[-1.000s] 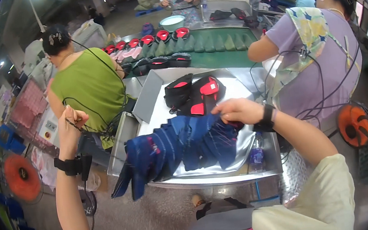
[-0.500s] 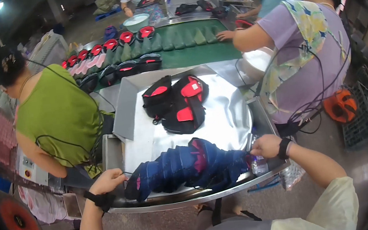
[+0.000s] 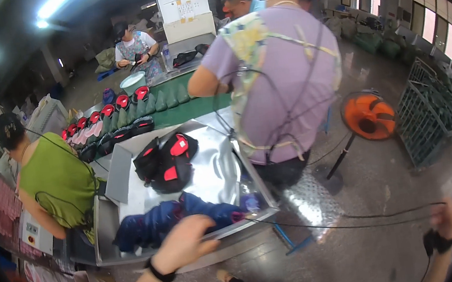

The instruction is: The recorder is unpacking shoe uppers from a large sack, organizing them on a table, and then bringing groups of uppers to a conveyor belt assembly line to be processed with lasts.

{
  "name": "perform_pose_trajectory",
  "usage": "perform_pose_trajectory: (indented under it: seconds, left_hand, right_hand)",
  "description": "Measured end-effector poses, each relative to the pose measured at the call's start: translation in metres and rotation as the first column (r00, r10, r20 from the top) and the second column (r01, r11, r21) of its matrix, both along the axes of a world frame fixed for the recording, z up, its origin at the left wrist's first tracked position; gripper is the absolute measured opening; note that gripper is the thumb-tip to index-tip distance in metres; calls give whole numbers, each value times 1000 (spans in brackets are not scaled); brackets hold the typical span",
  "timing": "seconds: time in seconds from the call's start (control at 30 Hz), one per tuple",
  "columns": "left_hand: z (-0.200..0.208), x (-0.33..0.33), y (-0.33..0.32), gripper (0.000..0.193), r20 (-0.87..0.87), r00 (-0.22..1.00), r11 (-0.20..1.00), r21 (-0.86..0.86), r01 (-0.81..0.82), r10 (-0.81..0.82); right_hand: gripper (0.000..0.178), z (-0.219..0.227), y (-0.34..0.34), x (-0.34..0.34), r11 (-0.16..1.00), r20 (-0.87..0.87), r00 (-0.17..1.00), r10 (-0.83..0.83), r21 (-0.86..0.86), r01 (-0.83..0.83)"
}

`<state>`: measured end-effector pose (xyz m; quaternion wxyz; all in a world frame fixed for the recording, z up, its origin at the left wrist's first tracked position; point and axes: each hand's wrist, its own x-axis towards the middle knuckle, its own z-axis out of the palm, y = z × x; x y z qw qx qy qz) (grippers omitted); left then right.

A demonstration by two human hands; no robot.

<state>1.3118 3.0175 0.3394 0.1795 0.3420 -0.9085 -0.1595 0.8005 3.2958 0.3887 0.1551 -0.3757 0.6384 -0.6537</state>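
The dark blue bundle (image 3: 149,224) is laid along the near side of the metal tray (image 3: 106,223), just beyond the left grip (image 3: 186,241), whose fingers are spread apart; whether it is touched cannot be told. Black cord (image 3: 315,226), stretched from the bundle's right end, is pinched in the right grip (image 3: 447,217), held far out rightward. Black-and-red pieces (image 3: 167,162) and a bottle (image 3: 249,199) are also contained there.

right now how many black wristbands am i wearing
2: one black wristband just below your left hand, near the blue fabric bundle, and a second black wristband below your right hand, which holds the dark cord. No others show.
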Motion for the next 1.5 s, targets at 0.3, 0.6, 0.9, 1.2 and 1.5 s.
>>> perform_pose_trajectory:
  seconds: [0.3, 0.6, 0.9, 1.2, 1.5]
  left_hand:
    - [-142, -412, 204, 33, 203, 301, 359, 642, 677, -932]
    - [-178, -626, 294, 15, -283, 120, -66, 570, 819, -951]
    - [-158, -842, 259, 21, -504, -8, -240, 396, 886, -864]
    - [-133, -1038, 144, 18, -475, 454, 228, 459, 859, -754]
    - [-192, -1226, 39, 19, -248, 644, 391, 623, 678, -724]
  right_hand:
    - [16, -253, 363, -139, 405, 592, 443, -673, -206, 891]
    - [20, -309, 327, -53, 719, 472, 654, -590, 677, 160]
    - [12, -279, 199, -347, 803, -30, 961, -276, 541, 248]
    - [23, -223, 59, -556, 940, 493, 864, -105, 333, -76]
    - [30, -234, -74, -814, 814, -55, 911, 408, 474, -336]
